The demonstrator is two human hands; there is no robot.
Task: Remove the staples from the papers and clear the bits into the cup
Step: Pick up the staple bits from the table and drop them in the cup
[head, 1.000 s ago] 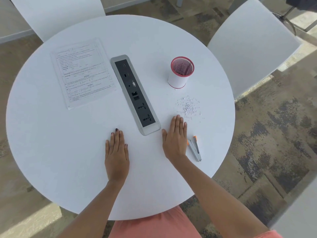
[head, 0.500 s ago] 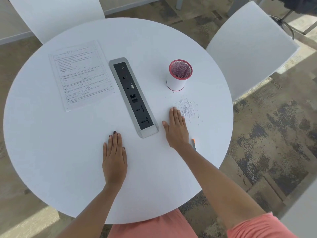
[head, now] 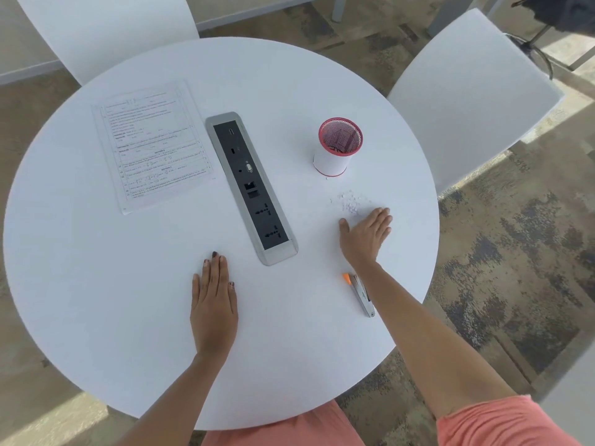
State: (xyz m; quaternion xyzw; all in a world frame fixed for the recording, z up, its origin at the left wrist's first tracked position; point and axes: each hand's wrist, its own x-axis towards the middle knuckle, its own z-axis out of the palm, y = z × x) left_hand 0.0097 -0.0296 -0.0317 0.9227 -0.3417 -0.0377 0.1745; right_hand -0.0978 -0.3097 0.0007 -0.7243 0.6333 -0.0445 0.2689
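Observation:
A stack of printed papers (head: 154, 146) lies flat at the table's far left. A white cup with a red mesh rim (head: 336, 149) stands upright right of the middle. Small white and pale bits (head: 349, 201) are scattered in front of the cup. My right hand (head: 367, 235) lies flat on the table, fingers straight, its fingertips at the near edge of the bits. My left hand (head: 214, 304) rests flat on the table near me, holding nothing. A metal staple remover with an orange tip (head: 360, 292) lies beside my right forearm, partly hidden by it.
A grey power and socket strip (head: 251, 185) is set into the round white table (head: 96, 284), running diagonally between the papers and the cup. White chairs stand at the far left (head: 106, 30) and far right (head: 467, 91). Patterned carpet surrounds the table.
My right hand has slid forward and to the right, from beside the socket strip's near end up to the bits, uncovering the staple remover. My left hand has stayed put.

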